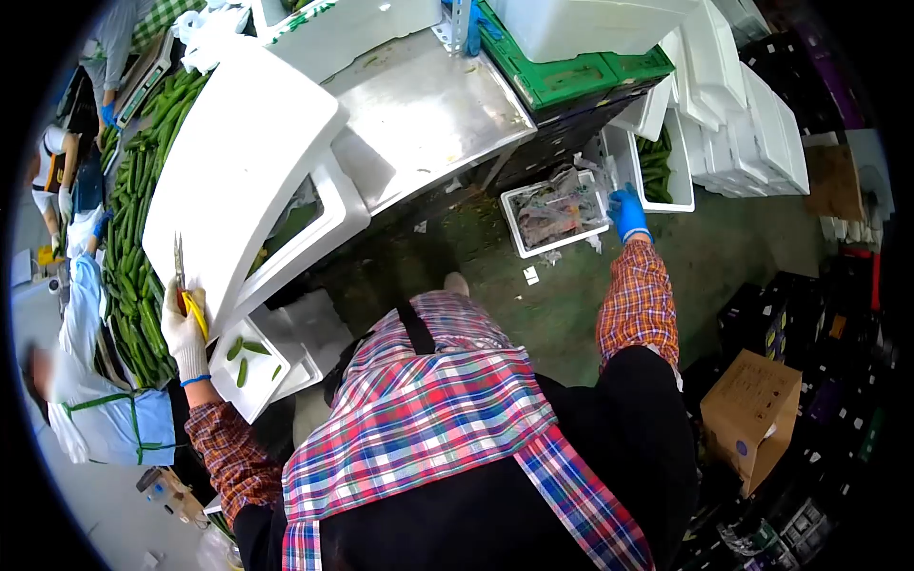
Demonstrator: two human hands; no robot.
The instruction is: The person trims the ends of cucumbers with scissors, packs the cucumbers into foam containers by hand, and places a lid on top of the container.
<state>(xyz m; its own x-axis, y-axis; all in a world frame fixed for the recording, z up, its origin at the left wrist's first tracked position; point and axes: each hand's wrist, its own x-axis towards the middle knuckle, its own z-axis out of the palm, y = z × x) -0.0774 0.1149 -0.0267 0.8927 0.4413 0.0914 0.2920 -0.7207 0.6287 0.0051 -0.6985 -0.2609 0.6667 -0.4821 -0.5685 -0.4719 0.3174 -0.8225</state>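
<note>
Green floor (562,314), partly hidden; left hand (186,335) has scissors (180,263) in closed grip; right hand (629,213) near white box (674,204), grip unclear.

A cardboard box (747,416) (printed) stands beside dark crates (766,314) — a green crate (562,82) supports a large foam box (590,29).

- A head-worn camera looks steeply down past the wearer's apron (428,409), closest to the lens.
- Its wide, round-edged view faces forward to the table (419,114), spanning left hand (187,335) to right hand (628,213).
</note>
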